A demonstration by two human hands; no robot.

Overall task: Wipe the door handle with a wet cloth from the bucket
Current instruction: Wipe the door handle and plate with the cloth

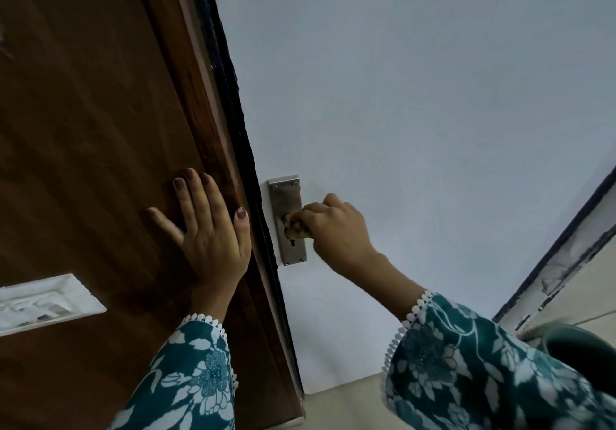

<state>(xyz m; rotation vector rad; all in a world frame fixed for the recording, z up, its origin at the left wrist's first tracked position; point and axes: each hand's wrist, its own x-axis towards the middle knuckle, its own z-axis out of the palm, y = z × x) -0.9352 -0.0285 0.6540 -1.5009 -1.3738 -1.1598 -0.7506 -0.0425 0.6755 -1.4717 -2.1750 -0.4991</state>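
Note:
A steel handle plate [287,193] is fixed to the pale grey door [416,96]. My right hand [336,229] is closed around a brown patterned cloth [295,224], and the cloth is wrapped over the handle lever, which is hidden under it. A keyhole shows just below the cloth. My left hand [203,226] lies flat with fingers spread on the dark brown wooden panel [83,129] to the left of the door edge. The rim of a green bucket [580,346] shows at the lower right.
A white switch plate [43,303] sits on the wooden panel at the lower left. A dark-edged frame [560,256] runs diagonally at the right. Pale floor [343,406] lies below the door.

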